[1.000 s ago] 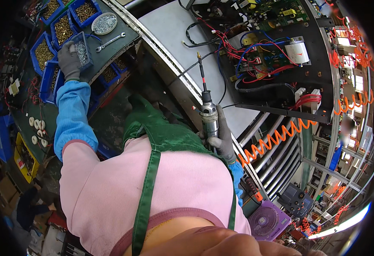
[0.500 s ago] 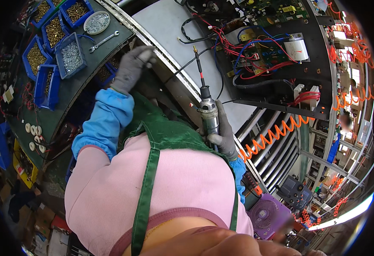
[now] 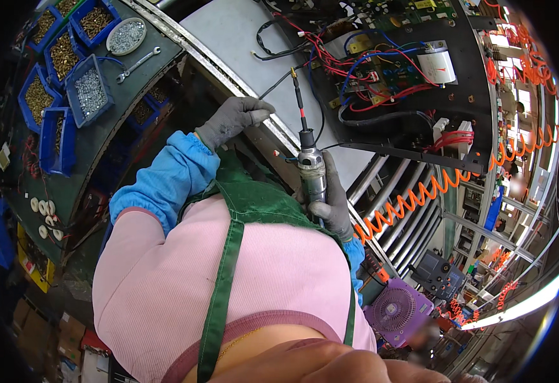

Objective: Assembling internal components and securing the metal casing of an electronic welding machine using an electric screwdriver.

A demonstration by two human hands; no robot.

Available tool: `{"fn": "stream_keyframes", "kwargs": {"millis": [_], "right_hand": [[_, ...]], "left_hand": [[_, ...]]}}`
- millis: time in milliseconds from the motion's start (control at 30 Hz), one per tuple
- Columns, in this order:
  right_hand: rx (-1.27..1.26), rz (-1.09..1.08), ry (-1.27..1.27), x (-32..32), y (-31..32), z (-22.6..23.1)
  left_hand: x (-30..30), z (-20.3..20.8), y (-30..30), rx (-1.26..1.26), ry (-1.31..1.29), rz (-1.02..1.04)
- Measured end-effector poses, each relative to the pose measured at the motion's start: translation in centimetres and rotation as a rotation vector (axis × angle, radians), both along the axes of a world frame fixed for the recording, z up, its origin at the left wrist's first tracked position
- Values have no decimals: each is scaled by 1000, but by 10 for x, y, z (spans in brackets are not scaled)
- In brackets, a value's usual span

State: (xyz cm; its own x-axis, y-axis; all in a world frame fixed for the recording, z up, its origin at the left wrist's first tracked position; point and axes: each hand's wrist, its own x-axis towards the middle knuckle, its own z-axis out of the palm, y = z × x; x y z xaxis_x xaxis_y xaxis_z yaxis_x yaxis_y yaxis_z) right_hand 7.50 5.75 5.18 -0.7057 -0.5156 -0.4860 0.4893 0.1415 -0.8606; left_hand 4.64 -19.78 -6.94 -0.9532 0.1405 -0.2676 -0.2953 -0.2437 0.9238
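Note:
My right hand (image 3: pixel 335 198), in a grey glove, is wrapped round a silver power screwdriver (image 3: pixel 312 167). Its long bit points away from me, with a small brass-coloured piece (image 3: pixel 293 73) at the tip. My left hand (image 3: pixel 236 120), gloved alike, hovers left of the bit with thumb and forefinger pinched together; whatever they hold is too small to make out. Beyond both hands lies a black metal chassis (image 3: pixel 413 137) carrying circuit boards, red and blue wires and a white cylindrical part (image 3: pixel 437 66).
On the green bench (image 3: pixel 94 143) at left, blue bins (image 3: pixel 57 142) hold brass-coloured and silver fasteners, beside a round dish (image 3: pixel 127 36) and a wrench (image 3: pixel 138 65). A coiled orange hose (image 3: pixel 413 199) runs along metal rollers (image 3: pixel 381 220) at right. A purple fan (image 3: pixel 399 311) stands lower right.
My left hand has moved right, from beside the bench with the bins toward the screwdriver bit. My right hand keeps its grip on the screwdriver. The view has shifted slightly.

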Motion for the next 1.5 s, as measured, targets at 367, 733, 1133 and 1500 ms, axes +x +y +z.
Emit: {"fn": "stream_keyframes", "kwargs": {"millis": [367, 733, 1133, 1500], "right_hand": [[148, 39, 129, -21, 63, 17], [197, -174, 226, -42, 117, 41], [307, -180, 196, -71, 136, 23], [389, -130, 50, -71, 141, 34]], "left_hand": [[-36, 14, 91, 101, 28, -222], [-92, 35, 199, -230, 632, 13], [-116, 44, 216, -259, 746, -17], [-133, 57, 203, -474, 946, -242]]}}
